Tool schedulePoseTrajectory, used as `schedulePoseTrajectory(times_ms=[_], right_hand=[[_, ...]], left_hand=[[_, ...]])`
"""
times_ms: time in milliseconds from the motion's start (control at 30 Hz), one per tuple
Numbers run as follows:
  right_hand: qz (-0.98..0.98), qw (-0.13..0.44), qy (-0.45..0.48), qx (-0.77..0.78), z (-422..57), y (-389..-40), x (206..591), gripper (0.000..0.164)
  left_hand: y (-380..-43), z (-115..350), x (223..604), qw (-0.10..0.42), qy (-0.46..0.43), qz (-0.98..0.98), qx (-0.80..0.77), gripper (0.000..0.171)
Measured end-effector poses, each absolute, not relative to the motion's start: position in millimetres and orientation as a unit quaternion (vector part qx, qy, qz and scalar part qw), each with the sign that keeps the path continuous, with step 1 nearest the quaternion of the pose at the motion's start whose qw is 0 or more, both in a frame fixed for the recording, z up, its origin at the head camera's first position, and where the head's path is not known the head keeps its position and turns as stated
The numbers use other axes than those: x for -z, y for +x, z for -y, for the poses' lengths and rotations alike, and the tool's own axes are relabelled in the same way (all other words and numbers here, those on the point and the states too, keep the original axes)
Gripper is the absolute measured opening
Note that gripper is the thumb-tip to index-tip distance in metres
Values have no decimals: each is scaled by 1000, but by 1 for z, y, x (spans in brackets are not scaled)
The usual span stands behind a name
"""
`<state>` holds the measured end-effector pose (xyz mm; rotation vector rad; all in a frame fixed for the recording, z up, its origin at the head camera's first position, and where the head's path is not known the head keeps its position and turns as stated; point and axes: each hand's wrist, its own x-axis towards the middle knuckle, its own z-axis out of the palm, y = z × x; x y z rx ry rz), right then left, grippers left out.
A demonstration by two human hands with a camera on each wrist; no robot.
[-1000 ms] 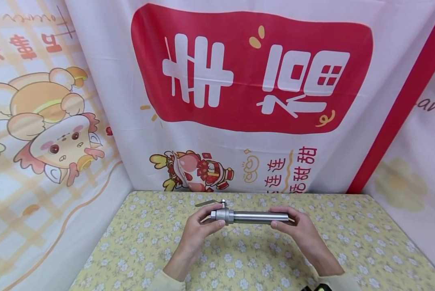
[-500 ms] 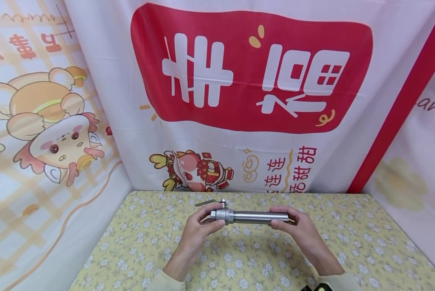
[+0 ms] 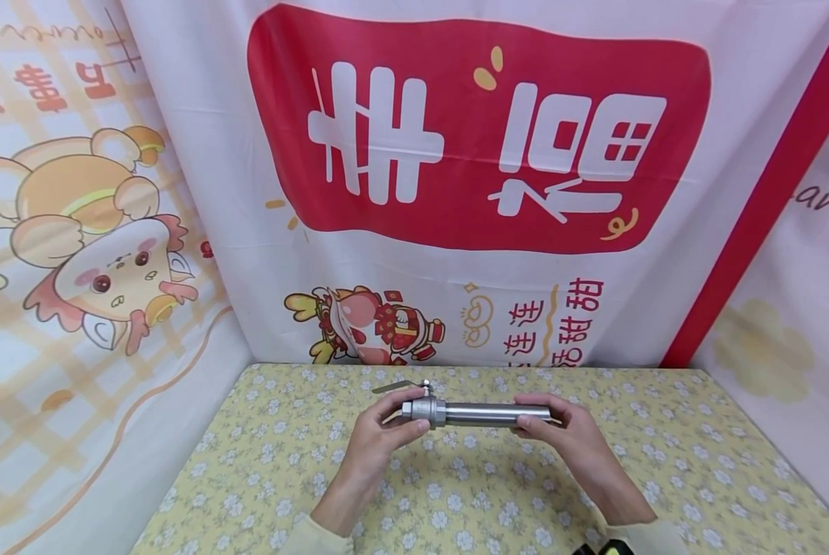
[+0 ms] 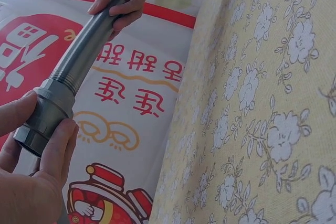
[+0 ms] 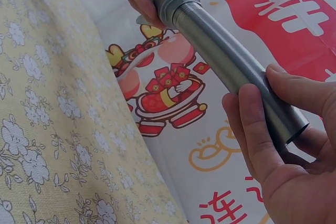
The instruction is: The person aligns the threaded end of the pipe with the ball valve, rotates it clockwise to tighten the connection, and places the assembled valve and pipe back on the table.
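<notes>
A ball valve point(image 3: 423, 412) and a steel pipe point(image 3: 480, 415) are held level above the table, joined end to end. My left hand point(image 3: 378, 432) grips the valve body with thumb and fingers. The valve's flat lever point(image 3: 392, 387) sticks out on the far side. My right hand point(image 3: 572, 432) holds the pipe near its free end. In the left wrist view, some thread point(image 4: 65, 78) shows where the pipe enters the valve. From the right wrist view, the thumb lies on one side of the pipe point(image 5: 226, 51), the fingers on the other, with the open end near the palm.
A yellow flowered cloth point(image 3: 456, 493) covers the table below both hands. A printed white and red curtain point(image 3: 359, 254) hangs behind the table's far edge. More printed curtains stand at the left point(image 3: 109, 385) and right point(image 3: 789, 308).
My right thumb has shifted slightly up along the pipe's near side, and fingers now show beneath it. The left hand and the valve keep their place.
</notes>
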<state>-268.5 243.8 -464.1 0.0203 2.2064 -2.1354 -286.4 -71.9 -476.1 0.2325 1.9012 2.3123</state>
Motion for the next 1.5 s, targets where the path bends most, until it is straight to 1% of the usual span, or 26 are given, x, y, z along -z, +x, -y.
schedulePoseTrajectory(times_ms=[400, 667, 900, 1200, 1500], right_hand=[[-701, 40, 15, 712, -243, -269, 464, 44], [-712, 28, 31, 701, -241, -270, 464, 43], [-713, 22, 24, 700, -240, -269, 463, 42], [-743, 43, -12, 668, -244, -266, 461, 56], [-751, 36, -12, 659, -244, -264, 459, 55]], left_hand=[[-287, 73, 478, 69, 85, -635, -765, 55], [-287, 72, 479, 64, 90, -635, -764, 54], [-288, 72, 479, 62, 91, -634, -765, 54], [-288, 73, 479, 61, 83, -637, -764, 54], [-286, 73, 476, 66, 80, -638, -763, 55]])
